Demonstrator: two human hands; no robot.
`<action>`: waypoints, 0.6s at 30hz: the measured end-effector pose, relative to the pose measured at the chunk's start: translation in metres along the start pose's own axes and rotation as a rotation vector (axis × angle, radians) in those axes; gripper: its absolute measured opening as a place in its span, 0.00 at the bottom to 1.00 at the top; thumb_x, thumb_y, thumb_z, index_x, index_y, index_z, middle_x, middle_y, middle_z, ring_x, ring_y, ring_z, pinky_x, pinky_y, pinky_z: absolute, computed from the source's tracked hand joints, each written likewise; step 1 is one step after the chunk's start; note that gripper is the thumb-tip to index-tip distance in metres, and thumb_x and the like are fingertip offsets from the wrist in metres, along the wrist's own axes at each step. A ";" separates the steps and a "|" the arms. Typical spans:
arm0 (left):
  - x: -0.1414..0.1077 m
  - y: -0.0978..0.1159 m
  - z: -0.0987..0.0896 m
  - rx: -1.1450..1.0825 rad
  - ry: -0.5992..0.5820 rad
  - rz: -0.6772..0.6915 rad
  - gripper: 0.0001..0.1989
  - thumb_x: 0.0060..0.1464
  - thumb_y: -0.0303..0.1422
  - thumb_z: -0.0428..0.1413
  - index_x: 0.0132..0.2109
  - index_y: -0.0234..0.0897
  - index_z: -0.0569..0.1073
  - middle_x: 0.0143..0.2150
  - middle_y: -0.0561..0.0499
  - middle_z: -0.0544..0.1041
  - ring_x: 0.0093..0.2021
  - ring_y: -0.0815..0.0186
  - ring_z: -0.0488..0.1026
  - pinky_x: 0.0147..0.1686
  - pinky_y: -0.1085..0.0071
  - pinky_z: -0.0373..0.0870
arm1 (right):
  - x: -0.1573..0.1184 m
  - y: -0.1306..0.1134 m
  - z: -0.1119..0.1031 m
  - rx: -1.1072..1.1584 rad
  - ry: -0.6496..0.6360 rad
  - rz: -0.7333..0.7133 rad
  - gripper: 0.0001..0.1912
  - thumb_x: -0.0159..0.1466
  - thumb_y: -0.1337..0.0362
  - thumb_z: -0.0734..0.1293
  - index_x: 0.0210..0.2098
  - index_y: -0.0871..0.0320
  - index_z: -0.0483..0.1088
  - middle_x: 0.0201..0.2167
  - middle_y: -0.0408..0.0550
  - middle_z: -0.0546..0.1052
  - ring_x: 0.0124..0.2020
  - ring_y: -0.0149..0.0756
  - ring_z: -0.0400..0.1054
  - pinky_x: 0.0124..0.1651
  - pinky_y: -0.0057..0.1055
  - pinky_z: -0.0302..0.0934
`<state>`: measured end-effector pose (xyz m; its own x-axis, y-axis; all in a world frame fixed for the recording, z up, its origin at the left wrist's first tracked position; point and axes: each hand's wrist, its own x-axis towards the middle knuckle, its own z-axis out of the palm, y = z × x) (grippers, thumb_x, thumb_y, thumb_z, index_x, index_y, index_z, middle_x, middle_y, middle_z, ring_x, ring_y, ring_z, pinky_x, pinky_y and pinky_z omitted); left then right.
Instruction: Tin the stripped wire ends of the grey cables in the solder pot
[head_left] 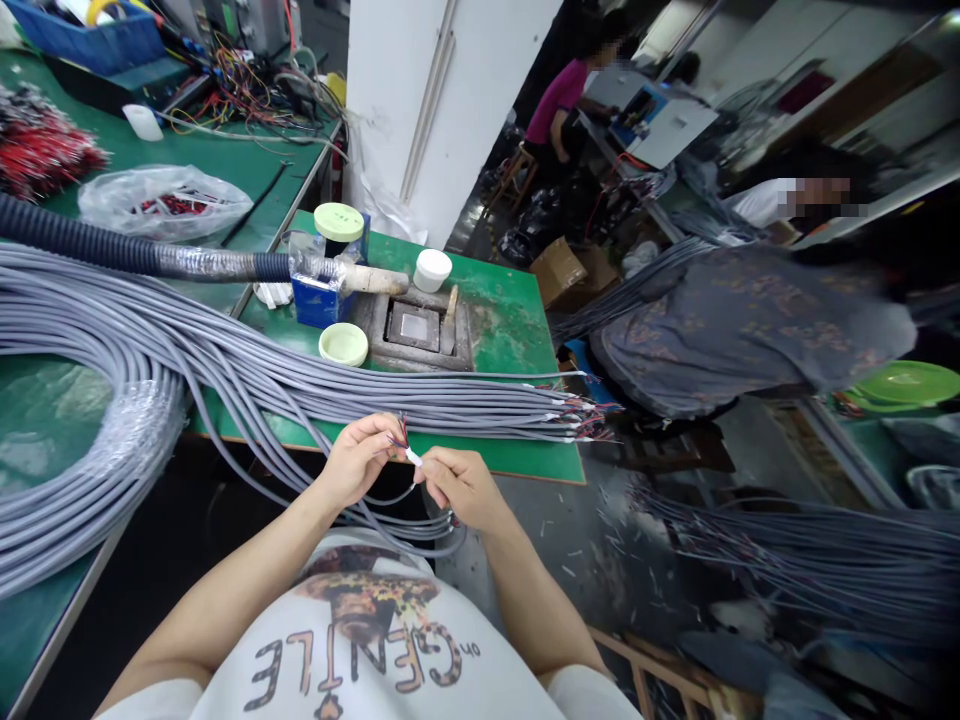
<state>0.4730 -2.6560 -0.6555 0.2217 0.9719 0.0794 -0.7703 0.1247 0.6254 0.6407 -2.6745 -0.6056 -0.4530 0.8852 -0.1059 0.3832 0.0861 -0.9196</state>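
Close in front of my body, my right hand (459,487) pinches the end of a grey cable (403,497) just behind a white sleeve (413,457). Thin dark and red wires (403,432) fan out from that sleeve. My left hand (365,455) has its thumb and forefinger closed on these wires. Just beyond both hands, a bundle of grey cables (450,405) lies along the green table, with stripped, coloured wire ends (589,420) at its right end.
A solder pot (415,327) is set in a worn block on the green table (517,330). Around it are a pale green dish (343,343), a white tub (433,269) and a ribbed hose (217,264). Coiled cables (142,430) fill the left. A bent-over person (735,320) is at right.
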 end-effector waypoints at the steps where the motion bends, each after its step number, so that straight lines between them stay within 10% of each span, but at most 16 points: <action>1: 0.000 0.000 0.000 -0.012 0.002 -0.018 0.12 0.44 0.37 0.66 0.27 0.32 0.75 0.24 0.52 0.70 0.25 0.72 0.69 0.27 0.77 0.68 | 0.000 -0.001 0.000 -0.006 -0.010 0.001 0.21 0.66 0.50 0.58 0.27 0.60 0.69 0.12 0.37 0.62 0.15 0.24 0.52 0.23 0.24 0.48; 11: 0.006 0.005 -0.011 0.144 -0.075 -0.035 0.11 0.42 0.35 0.68 0.26 0.31 0.75 0.27 0.52 0.73 0.23 0.72 0.71 0.24 0.76 0.71 | 0.001 -0.015 -0.007 -0.106 -0.108 0.026 0.14 0.67 0.58 0.57 0.33 0.59 0.69 0.17 0.38 0.67 0.17 0.24 0.59 0.24 0.23 0.53; 18: 0.003 -0.004 0.005 0.014 0.078 -0.103 0.14 0.39 0.36 0.69 0.28 0.32 0.74 0.24 0.53 0.76 0.22 0.69 0.74 0.26 0.73 0.75 | 0.001 -0.025 0.012 -0.373 0.234 -0.161 0.21 0.59 0.64 0.65 0.51 0.55 0.60 0.29 0.40 0.70 0.24 0.27 0.62 0.32 0.26 0.60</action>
<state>0.4797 -2.6541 -0.6534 0.2514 0.9668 -0.0462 -0.7375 0.2223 0.6377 0.6209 -2.6816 -0.5877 -0.3533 0.9226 0.1547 0.6056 0.3516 -0.7139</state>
